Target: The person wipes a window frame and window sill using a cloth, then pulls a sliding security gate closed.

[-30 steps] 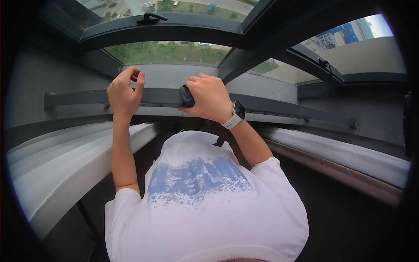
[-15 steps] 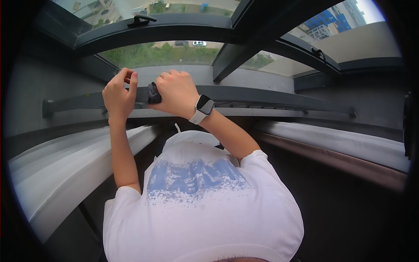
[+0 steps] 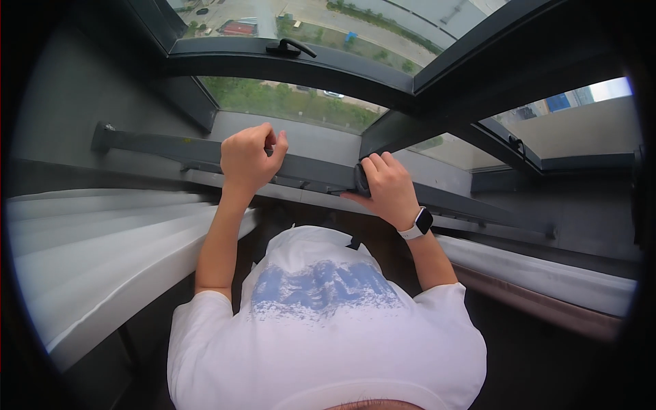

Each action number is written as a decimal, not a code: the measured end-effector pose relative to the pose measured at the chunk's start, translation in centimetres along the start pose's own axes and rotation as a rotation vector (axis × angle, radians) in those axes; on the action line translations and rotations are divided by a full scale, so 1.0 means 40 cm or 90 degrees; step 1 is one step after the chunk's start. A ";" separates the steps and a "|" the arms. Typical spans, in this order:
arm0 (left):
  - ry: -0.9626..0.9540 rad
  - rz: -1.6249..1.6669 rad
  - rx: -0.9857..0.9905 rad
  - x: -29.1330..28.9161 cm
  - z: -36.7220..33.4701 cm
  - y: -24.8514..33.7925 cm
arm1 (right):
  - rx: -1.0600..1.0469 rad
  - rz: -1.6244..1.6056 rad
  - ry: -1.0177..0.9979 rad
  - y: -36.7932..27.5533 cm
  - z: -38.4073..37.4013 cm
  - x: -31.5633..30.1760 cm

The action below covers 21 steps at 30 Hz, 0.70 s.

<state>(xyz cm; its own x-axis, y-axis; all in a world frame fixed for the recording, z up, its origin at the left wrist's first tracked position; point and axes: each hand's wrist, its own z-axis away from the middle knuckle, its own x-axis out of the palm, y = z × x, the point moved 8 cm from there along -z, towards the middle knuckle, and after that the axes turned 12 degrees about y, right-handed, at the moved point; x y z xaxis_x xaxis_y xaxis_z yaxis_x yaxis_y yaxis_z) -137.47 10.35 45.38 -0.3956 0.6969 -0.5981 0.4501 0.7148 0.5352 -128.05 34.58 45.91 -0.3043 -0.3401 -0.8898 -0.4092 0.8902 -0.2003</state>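
Right of frame centre: right hand (image 3: 388, 186) grasping dark wad (image 3: 361, 180), visible part's long axis near-upright, against rail (image 3: 314, 172). Left of centre: left hand (image 3: 247, 157) curled; grip unclear.

Found long, dark grey rail (image 3: 164, 145) running across the view, upper left to lower right, with end mount (image 3: 102, 137) at far left. Located dark wad (image 3: 361, 181) at the rail, gripped in right hand (image 3: 391, 190); could not determine exact contact face. Could not confirm contact between left hand (image 3: 247, 158) and rail.
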 end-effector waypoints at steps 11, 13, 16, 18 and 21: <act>0.170 0.132 -0.005 -0.058 -0.009 -0.029 | -0.023 -0.149 -0.034 -0.250 -0.260 0.237; 0.137 0.142 0.007 -0.060 -0.014 -0.025 | 0.019 -0.131 -0.026 -0.228 -0.244 0.226; 0.039 0.079 0.012 -0.037 -0.011 -0.018 | 0.048 -0.107 -0.069 -0.172 -0.204 0.178; 0.023 0.064 0.033 -0.036 -0.011 -0.012 | 0.070 -0.094 -0.066 -0.115 -0.158 0.127; 0.022 0.032 0.066 -0.028 -0.006 -0.006 | 0.090 -0.064 -0.055 -0.007 -0.063 0.042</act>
<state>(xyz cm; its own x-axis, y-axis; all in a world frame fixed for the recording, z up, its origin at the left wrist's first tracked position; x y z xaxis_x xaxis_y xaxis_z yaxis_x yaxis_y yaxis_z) -137.33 9.41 46.09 -0.3965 0.7347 -0.5505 0.5504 0.6702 0.4980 -130.62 33.01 45.51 -0.1903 -0.4071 -0.8933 -0.3065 0.8891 -0.3399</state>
